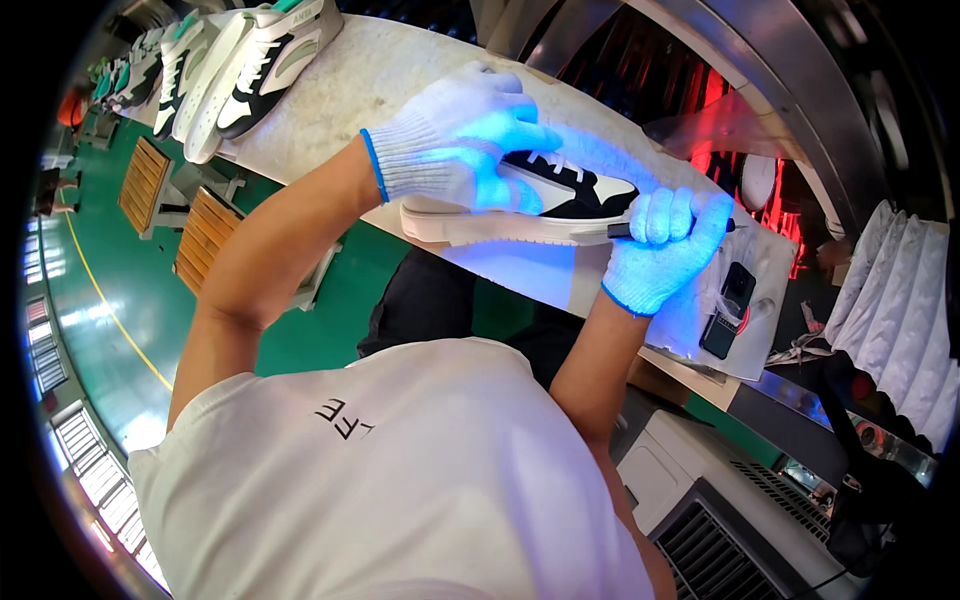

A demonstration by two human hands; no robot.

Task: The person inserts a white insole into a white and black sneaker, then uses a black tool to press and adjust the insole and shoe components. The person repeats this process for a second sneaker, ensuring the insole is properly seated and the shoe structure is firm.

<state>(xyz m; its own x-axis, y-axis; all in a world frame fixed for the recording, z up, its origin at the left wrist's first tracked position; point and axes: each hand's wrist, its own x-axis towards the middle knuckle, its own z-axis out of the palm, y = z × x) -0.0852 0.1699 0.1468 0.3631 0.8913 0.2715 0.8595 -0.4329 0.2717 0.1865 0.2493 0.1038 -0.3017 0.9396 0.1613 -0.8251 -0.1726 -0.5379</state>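
A white and black sneaker (588,195) with white laces lies on the pale worktop, its toe toward the right. My left hand (460,135), in a white knitted glove with a blue cuff, grips the sneaker around its heel and ankle part, and hides much of that end. At the toe, my right hand (660,245), gloved the same way, is closed around a slim black pen-like tool (620,231). One end of the tool is close to the toe's sole edge; whether it touches, I cannot tell. Blue light falls on both gloves and the sneaker.
More white and black sneakers (265,75) stand at the worktop's (375,60) far left. A black phone (728,310) lies right of my right hand. Behind the worktop, a metal-framed machine (810,80) glows red inside. Wooden-slatted racks (207,235) stand on the green floor at left.
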